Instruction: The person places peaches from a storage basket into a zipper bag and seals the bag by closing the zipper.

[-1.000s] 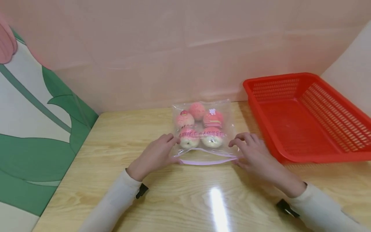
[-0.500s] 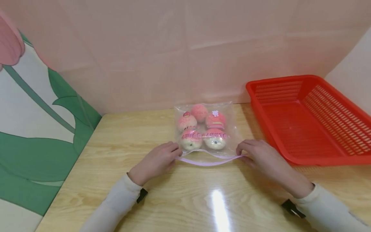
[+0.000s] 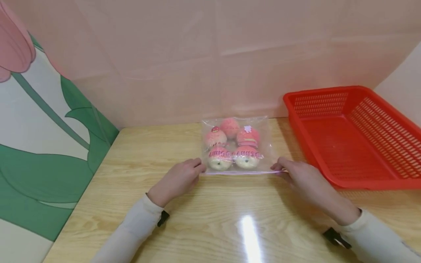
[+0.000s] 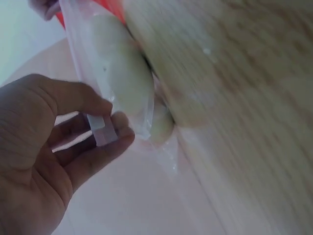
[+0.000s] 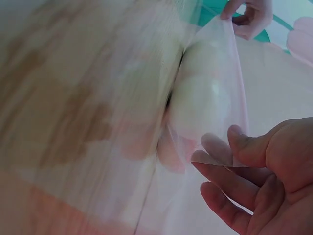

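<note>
A clear zip bag (image 3: pixel 265 160) with pink lettering lies on the table, its lilac zip edge (image 3: pixel 240 173) toward me and drawn straight. Inside it are several round pink-and-cream fruits (image 3: pixel 219 158) that look like peaches. At the bag's near left corner my left hand (image 3: pixel 179 180) pinches the end of the zip edge; the left wrist view shows that end (image 4: pixel 102 131) between thumb and fingers. My right hand (image 3: pixel 304 179) pinches the opposite corner, and in the right wrist view the clear film (image 5: pixel 215 159) runs between thumb and fingers.
To the right stands a red plastic basket (image 3: pixel 312 155) with slotted walls, close to my right hand. Behind the wooden table (image 3: pixel 148 146) hangs a pale pink backdrop (image 3: pixel 164 73). A panel with a painted tulip (image 3: pixel 49 175) borders the left side.
The bag's mouth, a gaping loop before, is now a straight line between my hands. My fingers have closed on both corners, and the right hand has shifted slightly right.
</note>
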Motion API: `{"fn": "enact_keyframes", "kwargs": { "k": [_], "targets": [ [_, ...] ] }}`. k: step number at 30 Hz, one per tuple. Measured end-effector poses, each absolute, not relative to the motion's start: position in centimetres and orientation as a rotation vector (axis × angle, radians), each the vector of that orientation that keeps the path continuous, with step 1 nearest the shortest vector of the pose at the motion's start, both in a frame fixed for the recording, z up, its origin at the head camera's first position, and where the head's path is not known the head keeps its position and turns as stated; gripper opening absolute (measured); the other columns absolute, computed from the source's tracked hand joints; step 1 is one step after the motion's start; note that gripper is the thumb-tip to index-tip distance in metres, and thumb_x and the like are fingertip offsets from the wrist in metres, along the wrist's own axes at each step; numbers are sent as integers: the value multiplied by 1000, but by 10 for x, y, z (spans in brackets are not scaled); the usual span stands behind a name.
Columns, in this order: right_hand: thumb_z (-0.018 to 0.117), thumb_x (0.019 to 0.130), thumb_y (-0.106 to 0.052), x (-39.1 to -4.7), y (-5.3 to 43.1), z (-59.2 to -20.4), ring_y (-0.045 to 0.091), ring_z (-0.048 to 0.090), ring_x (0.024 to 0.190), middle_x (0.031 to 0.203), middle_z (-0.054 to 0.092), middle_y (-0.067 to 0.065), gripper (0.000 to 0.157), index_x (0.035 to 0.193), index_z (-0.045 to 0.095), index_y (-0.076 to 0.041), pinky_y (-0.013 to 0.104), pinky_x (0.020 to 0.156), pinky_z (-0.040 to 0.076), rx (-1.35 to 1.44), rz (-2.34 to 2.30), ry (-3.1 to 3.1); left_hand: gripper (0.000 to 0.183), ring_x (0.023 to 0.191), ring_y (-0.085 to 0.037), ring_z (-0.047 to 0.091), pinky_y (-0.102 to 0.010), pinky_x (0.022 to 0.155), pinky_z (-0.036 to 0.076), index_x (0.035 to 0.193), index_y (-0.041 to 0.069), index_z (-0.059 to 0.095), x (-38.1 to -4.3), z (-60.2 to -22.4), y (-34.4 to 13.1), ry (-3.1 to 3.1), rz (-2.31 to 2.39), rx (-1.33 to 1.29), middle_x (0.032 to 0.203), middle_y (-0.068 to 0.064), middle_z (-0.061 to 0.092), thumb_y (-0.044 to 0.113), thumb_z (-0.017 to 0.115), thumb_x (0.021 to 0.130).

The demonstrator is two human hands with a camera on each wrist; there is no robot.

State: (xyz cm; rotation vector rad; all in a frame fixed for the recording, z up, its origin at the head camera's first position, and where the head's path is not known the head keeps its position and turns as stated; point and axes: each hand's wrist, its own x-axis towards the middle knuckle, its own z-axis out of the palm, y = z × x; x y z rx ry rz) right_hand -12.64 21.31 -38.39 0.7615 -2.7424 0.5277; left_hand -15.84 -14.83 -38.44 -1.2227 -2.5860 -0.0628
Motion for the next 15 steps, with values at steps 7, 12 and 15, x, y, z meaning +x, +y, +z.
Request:
{"fn": "enact_keyframes", "kwargs": {
  "k": [7,12,15],
  "targets": [
    [75,85,-8,-129,214,-385,4,50,52,80,73,-1,22,95,57,-13,20,46,41,695,600,-2674,17,86,-16,67,-26,71,59,100,8,66,-161,-383,-146,-2698,-203,-1040,93,-3,69,-3,65,87],
    [73,88,-13,-131,213,-383,8,45,56,76,69,0,16,96,60,-14,20,49,41,560,695,-2798,12,80,-17,61,-33,70,55,99,7,67,-163,-380,-146,-2858,-508,-853,89,-5,69,-1,63,91],
    [72,89,-12,-132,214,-382,11,49,60,80,70,2,13,96,61,-14,20,52,43,494,744,-2840,8,75,-15,55,-31,68,51,100,8,66,-166,-380,-147,-2940,-669,-739,89,-5,68,4,63,95]
  ]
}}
